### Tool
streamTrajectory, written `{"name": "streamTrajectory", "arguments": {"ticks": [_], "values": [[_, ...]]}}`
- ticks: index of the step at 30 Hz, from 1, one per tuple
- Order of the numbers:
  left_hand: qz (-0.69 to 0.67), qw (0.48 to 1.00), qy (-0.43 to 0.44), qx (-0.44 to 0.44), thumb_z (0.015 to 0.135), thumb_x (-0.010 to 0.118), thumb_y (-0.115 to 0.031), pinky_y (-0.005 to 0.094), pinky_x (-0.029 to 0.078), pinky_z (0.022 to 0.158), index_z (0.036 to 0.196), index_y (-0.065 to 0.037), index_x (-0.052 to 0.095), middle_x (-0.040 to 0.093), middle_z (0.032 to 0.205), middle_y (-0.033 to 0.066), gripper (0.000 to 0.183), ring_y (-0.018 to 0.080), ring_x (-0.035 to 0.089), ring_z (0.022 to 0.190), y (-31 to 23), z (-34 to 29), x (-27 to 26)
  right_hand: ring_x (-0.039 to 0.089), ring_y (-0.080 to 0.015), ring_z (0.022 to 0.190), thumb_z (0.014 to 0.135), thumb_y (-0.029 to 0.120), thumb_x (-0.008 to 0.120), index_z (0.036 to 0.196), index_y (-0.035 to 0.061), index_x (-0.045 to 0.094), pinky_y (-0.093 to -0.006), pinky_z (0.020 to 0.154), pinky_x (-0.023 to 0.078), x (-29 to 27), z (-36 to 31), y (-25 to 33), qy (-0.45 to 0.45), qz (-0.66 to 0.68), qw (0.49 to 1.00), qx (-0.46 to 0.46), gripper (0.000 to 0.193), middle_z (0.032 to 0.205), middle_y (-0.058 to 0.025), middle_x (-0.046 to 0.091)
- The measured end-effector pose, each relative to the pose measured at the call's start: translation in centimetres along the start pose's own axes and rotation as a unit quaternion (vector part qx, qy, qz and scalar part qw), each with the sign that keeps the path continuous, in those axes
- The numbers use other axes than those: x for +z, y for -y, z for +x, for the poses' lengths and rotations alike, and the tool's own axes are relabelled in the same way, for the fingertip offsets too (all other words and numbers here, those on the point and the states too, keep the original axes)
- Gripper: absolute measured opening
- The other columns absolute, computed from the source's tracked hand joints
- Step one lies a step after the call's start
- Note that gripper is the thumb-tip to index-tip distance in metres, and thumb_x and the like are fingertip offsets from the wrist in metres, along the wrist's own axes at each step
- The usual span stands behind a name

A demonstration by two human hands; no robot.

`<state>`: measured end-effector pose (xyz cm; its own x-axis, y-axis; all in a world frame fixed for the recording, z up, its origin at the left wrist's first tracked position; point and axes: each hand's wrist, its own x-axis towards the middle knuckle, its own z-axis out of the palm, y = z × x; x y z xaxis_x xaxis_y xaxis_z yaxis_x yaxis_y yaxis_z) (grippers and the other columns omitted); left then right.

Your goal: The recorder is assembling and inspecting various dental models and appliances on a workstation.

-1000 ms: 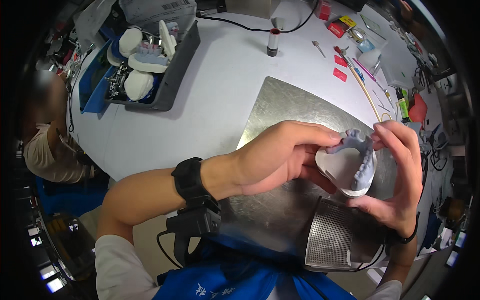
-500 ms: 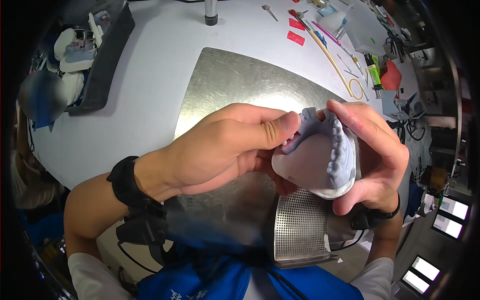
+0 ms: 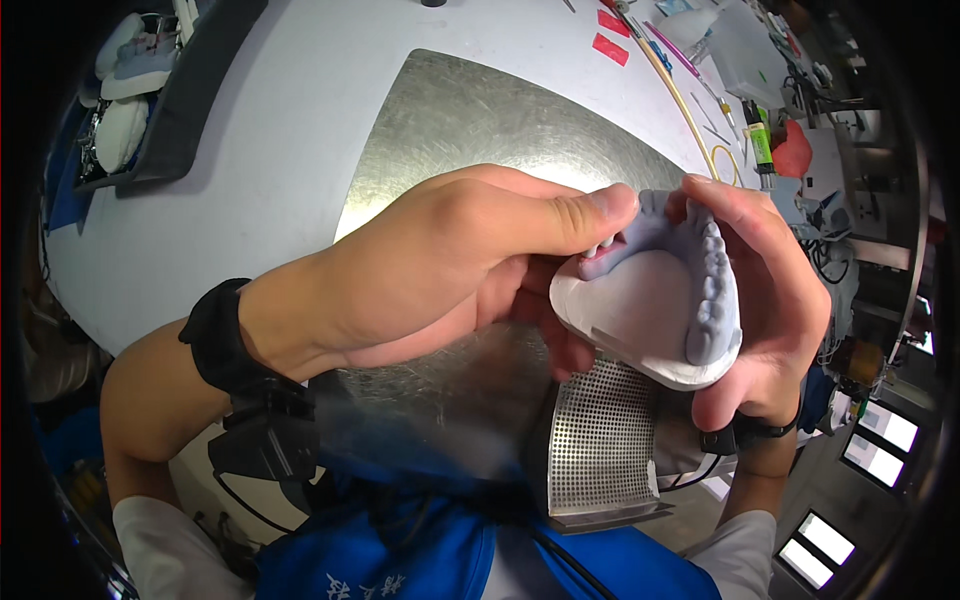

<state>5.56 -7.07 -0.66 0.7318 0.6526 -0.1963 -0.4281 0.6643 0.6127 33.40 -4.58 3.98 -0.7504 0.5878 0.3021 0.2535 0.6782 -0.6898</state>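
A dental model (image 3: 655,310) with grey-blue teeth on a white plaster base is held in both hands above the metal plate. My right hand (image 3: 780,290) wraps around its outer side, the fingers at the far teeth and the thumb under the base's near edge. My left hand (image 3: 450,260) closes on the model's left side, its thumb pressing on the teeth there. Just below that thumb tip shows a strip of pink material (image 3: 604,254) with small white teeth. Some of the left fingers are hidden behind the base.
Beneath lies a scratched metal plate (image 3: 440,120) on the white bench, with a perforated metal panel (image 3: 605,430) at its near edge. A dark tray (image 3: 200,110) with other dental models stands far left. Red pieces (image 3: 610,50), a long yellow stick (image 3: 685,105) and several tools lie far right.
The view has shifted, so the bench things sit higher in the picture. The model is tilted a little differently, showing more of its white base. Both hands keep their hold.
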Motion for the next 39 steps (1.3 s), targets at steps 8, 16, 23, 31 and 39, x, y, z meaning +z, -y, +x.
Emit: {"name": "streamTrajectory", "arguments": {"ticks": [8,16,23,31,39], "values": [[-0.003,1.0,-0.022,-0.006,0.12,0.049,-0.042,0.0395,0.067,0.081,0.13,0.008,0.063,0.073,0.113,0.0162,0.053,0.0259,0.078,0.092,-0.5,0.1,0.6,0.059,-0.0328,0.148,0.072,0.089,0.082,0.158,-0.0126,0.052,-0.0445,0.125,0.044,1.0,0.8,0.9,-0.077,0.208,0.925,0.309,0.136,0.164,-0.0295,0.054],[0.055,0.998,-0.017,0.001,0.12,0.046,-0.042,0.0383,0.066,0.08,0.126,0.008,0.062,0.072,0.113,0.0166,0.052,0.0264,0.077,0.088,-0.3,-0.2,0.6,0.057,-0.0353,0.149,0.065,0.077,0.097,0.159,-0.0113,0.052,-0.0466,0.127,0.042,0.4,-0.4,0.4,-0.033,0.22,0.94,0.26,0.136,0.162,-0.0317,0.055],[0.019,1.0,-0.012,-0.017,0.119,0.049,-0.046,0.0375,0.066,0.08,0.132,0.01,0.061,0.069,0.111,0.0147,0.058,0.0253,0.075,0.092,-0.3,0.0,0.8,0.056,-0.0373,0.151,0.068,0.079,0.094,0.159,-0.0086,0.054,-0.0481,0.128,0.04,0.5,-0.3,0.5,-0.061,0.236,0.931,0.272,0.132,0.162,-0.0347,0.053],[0.121,0.993,-0.006,0.005,0.119,0.05,-0.046,0.0352,0.066,0.081,0.131,0.006,0.061,0.062,0.109,0.007,0.055,0.0175,0.069,0.101,-0.2,-0.5,0.7,0.064,-0.0391,0.129,0.072,0.085,0.087,0.164,-0.0016,0.051,-0.0495,0.111,0.049,-0.8,0.3,-2.4,0.066,0.097,0.992,-0.051,0.132,0.151,-0.036,0.061],[0.02,0.998,-0.027,0.059,0.112,0.065,-0.042,0.0325,0.062,0.073,0.104,0.005,0.07,0.071,0.099,0.0125,0.048,0.0211,0.073,0.075,0.4,0.6,1.3,0.069,-0.0382,0.124,0.053,0.046,0.112,0.152,-0.0114,0.055,-0.0491,0.11,0.052,-1.5,-1.0,-1.1,0.005,0.143,0.984,0.101,0.128,0.138,-0.0266,0.069]]}}
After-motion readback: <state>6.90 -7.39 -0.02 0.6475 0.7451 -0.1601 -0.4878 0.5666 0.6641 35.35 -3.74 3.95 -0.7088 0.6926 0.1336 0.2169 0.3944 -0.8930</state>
